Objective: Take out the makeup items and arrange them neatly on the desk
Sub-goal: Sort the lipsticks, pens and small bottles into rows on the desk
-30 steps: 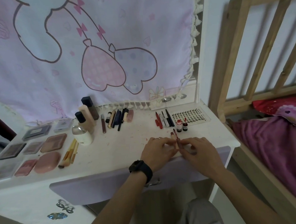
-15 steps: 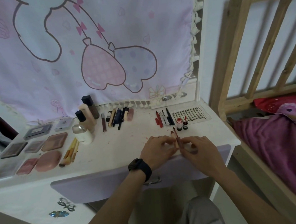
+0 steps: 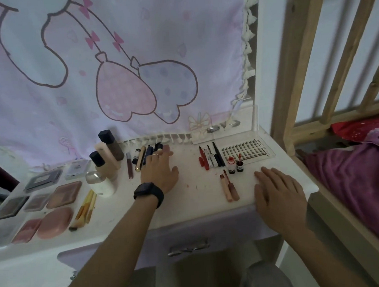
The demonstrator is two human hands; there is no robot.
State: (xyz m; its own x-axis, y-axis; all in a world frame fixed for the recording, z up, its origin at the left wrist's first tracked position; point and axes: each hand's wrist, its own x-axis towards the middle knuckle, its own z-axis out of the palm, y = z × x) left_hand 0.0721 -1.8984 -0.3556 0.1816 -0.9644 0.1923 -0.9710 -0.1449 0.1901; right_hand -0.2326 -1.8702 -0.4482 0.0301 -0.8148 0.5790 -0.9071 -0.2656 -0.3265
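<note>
On the white desk (image 3: 194, 200) two pink-brown lip tubes (image 3: 230, 188) lie side by side near the front edge. My right hand (image 3: 278, 191) rests flat on the desk just to their right, fingers straight, holding nothing. My left hand (image 3: 160, 167) reaches to the back row of pens and tubes (image 3: 144, 157), fingers spread over them; whether it holds one I cannot tell. Red and black pencils (image 3: 210, 157), two small bottles (image 3: 235, 166) and a lash tray (image 3: 246, 152) lie at the right back.
Foundation bottles (image 3: 107, 152) stand at the back left. Palettes (image 3: 63, 194), compacts (image 3: 54, 222) and brushes (image 3: 84, 209) cover the left side. A purple drawer front (image 3: 185, 239) juts out below the desk. A wooden bed frame (image 3: 302, 74) and purple bedding (image 3: 363, 177) lie to the right.
Both hands let go of the two lip tubes, which now lie on the desk. My left hand moved back-left to the pen row; my right hand moved right and lies flat.
</note>
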